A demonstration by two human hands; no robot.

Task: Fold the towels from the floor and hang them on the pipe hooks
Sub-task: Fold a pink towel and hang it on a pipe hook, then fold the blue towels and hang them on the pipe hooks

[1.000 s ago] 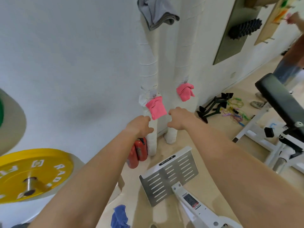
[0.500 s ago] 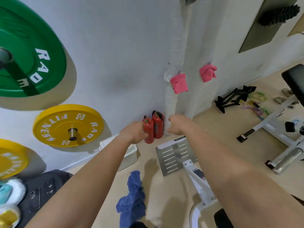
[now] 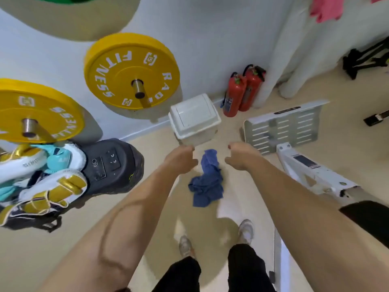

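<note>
Blue towel [image 3: 207, 180] crumpled on floor, left hand [image 3: 181, 160], right hand [image 3: 240, 155] (each grip clenched, empty)

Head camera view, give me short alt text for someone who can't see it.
A person's left hand and right hand reach down, empty, either side of a crumpled blue towel on the floor. A white bin and two fire extinguishers stand beyond.

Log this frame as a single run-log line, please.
phase: reaching for towel | blue towel: crumpled on floor | left hand: loosely closed, empty | right hand: loosely closed, empty | pink towel: hung on pipe
</note>
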